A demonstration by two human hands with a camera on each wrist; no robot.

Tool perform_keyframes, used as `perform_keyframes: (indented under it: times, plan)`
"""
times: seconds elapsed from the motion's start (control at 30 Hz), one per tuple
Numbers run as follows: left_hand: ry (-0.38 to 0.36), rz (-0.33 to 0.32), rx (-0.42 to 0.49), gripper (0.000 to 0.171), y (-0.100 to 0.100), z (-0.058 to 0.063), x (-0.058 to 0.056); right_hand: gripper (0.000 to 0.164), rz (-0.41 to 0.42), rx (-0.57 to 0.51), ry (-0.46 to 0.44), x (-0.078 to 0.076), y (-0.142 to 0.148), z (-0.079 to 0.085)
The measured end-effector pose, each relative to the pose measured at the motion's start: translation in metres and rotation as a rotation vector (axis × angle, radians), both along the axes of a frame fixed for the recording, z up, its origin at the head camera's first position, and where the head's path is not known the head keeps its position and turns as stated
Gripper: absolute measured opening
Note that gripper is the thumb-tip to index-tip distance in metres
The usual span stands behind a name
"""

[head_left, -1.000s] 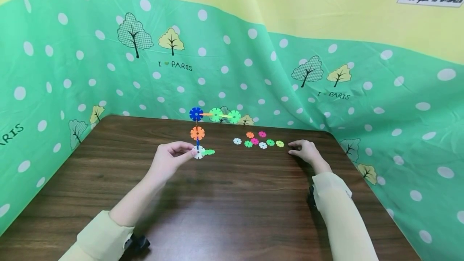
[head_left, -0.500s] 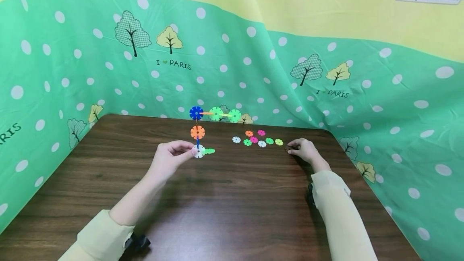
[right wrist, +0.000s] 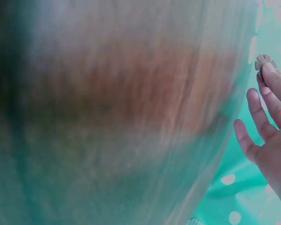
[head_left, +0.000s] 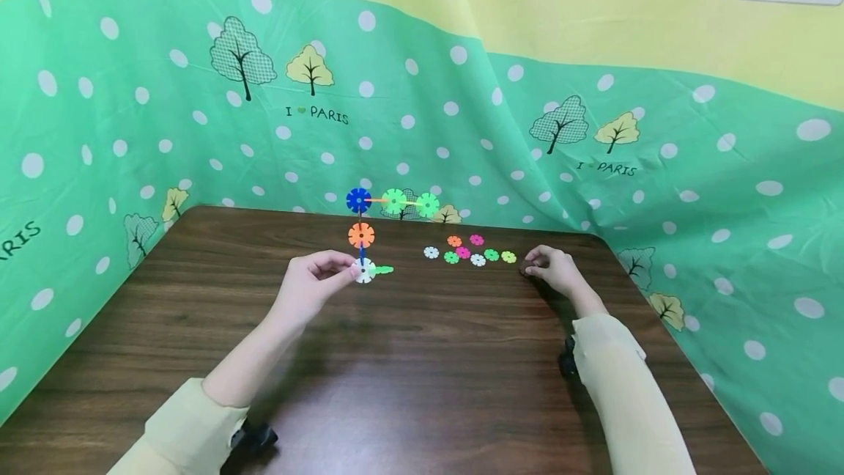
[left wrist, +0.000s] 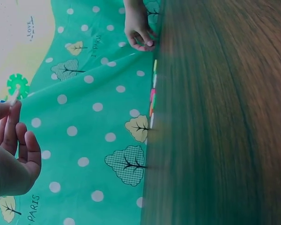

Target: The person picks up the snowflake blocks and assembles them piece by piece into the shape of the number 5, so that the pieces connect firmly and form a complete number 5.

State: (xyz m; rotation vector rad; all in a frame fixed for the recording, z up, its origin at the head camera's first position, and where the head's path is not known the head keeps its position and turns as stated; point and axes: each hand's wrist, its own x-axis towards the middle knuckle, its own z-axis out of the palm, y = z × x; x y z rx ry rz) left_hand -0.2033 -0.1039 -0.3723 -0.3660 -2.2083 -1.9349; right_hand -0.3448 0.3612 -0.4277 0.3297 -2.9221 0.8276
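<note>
My left hand (head_left: 316, 281) pinches a white notched disc (head_left: 364, 270) between thumb and fingers. This disc is the lowest of a joined chain of interlocking discs: a green disc (head_left: 384, 270) seen edge-on juts to its right, an orange disc (head_left: 360, 235) and a dark blue disc (head_left: 359, 200) rise above, and two green discs (head_left: 394, 201) extend rightward at the top, linked by edge-on discs. In the right wrist view, the thumb and index finger of my right hand (right wrist: 274, 110) pinch a brown notched disc (right wrist: 263, 62), its other fingers spread.
Several loose discs in white, pink, orange, green and yellow lie on the dark wooden table (head_left: 395, 372), with a yellow disc (head_left: 508, 257) closest to my right hand. A green and yellow printed cloth (head_left: 409, 123) hangs behind and beside the table.
My right thumb and fingers have closed on the brown disc, which shows more clearly at their tips. The left hand keeps hold of the chain, nearly still.
</note>
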Motion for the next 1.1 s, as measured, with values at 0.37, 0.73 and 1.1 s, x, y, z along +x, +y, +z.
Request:
perform_keyframes:
  times: [0.37,0.73,1.1]
  plan:
    - [-0.004,0.017,0.069,0.026,0.006,0.004,-0.001,0.015,0.04,-0.077,0.143,0.013,-0.023,0.021]
    - [0.001,0.029,0.121,0.022,0.014,0.009,-0.001,0.019,0.036,-0.235,0.307,0.048,-0.064,0.059]
    - [0.002,0.038,0.115,0.024,0.018,0.014,-0.002,0.021,0.093,-0.509,0.355,0.1,-0.114,0.103]
